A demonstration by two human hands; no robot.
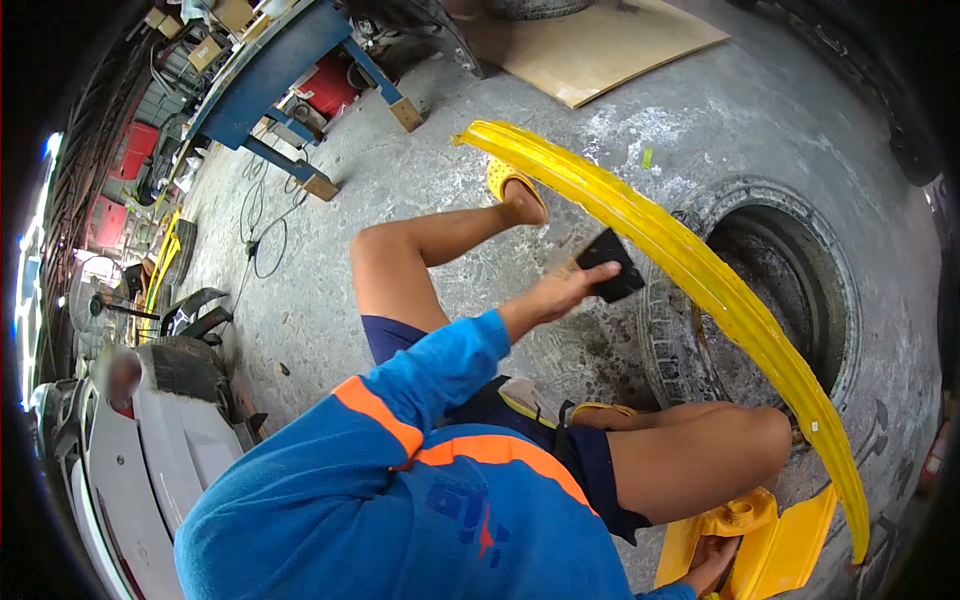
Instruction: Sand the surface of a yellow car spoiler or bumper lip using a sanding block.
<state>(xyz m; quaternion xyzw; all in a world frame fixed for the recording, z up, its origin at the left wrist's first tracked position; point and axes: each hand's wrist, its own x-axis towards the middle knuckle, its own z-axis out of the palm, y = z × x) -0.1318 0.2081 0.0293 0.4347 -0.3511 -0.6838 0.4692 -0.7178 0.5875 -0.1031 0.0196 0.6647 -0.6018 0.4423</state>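
On the left spreads rough, stained grey concrete floor. The left hand grips a flat, matte-black rectangular block just beside a long, glossy yellow curved strip. The strip arches across a worn black rubber tyre lying flat. Lower right, the partly hidden right hand meets an angular yellow panel; I cannot tell its grip.

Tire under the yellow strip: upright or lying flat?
Lying flat: the tire shows its round opening from above, with the yellow strip crossing over it.
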